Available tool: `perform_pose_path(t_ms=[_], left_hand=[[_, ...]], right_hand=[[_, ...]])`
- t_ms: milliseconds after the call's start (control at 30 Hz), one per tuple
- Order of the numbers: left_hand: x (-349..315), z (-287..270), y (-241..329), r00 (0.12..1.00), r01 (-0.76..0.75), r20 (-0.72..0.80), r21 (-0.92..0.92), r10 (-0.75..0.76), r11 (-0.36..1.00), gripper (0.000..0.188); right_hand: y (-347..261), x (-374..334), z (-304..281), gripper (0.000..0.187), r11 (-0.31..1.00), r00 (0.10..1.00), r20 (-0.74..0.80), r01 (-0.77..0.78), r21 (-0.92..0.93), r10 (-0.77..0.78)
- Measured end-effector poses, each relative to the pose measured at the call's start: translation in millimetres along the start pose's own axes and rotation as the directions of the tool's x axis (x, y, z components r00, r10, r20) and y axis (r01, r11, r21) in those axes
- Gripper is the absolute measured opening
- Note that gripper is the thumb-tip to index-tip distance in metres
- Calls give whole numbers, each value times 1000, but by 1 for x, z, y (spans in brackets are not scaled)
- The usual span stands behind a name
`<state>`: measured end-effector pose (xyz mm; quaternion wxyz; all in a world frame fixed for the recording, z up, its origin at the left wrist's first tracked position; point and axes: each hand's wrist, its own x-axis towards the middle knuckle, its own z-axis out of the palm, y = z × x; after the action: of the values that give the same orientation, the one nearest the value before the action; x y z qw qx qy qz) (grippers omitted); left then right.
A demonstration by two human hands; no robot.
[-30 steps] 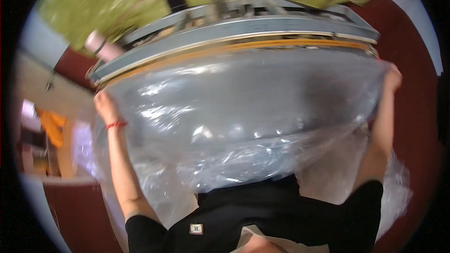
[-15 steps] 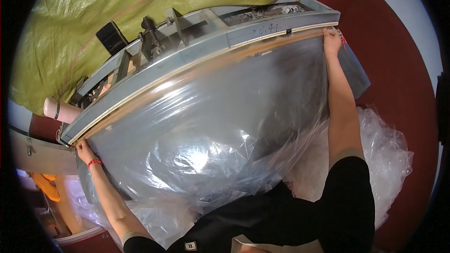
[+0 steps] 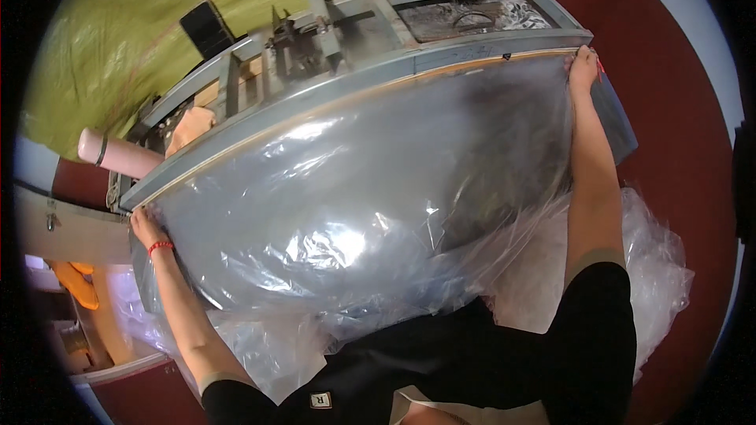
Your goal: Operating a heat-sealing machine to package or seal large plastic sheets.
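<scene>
A large sheet of clear, shiny plastic film (image 3: 370, 165) is spread in front of me, its far edge along a long grey metal bar (image 3: 354, 77). My left hand (image 3: 148, 227) is closed on the film's far left corner, beside the bar's left end. At the opposite corner, my right hand (image 3: 583, 71) grips the film just below the bar's right end. A pale, brownish strip (image 3: 315, 105) runs along the bar's near side. Between both hands the film looks taut at the edge and wrinkled nearer my body.
Behind the bar is a metal frame with lever parts (image 3: 295, 43), partly blurred. A dark phone-like slab (image 3: 206, 29) and pink bottle (image 3: 118, 153) lie by it. Yellow-green sheeting (image 3: 157, 0) covers the far side. More crumpled clear plastic (image 3: 646, 267) lies at right over a dark red floor (image 3: 669, 126).
The machine and both hands appear shifted slightly right and up in view. The bar's front face and the brownish strip look narrower. Both hands still grip the film's corners.
</scene>
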<state>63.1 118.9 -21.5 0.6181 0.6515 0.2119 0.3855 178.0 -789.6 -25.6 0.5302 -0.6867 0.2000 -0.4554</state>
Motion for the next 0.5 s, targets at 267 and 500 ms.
perform_pose_path(t_ms=[267, 500], left_hand=[[-34, -25, 51, 934, -202, 347, 296, 92, 934, 3], [-126, -45, 133, 844, -179, 523, 61, 121, 982, 5]], right_hand=[[-91, -51, -45, 30, 909, 937, 332, 232, -346, -113], [-75, -36, -172, 32, 596, 839, 70, 438, -673, -539]])
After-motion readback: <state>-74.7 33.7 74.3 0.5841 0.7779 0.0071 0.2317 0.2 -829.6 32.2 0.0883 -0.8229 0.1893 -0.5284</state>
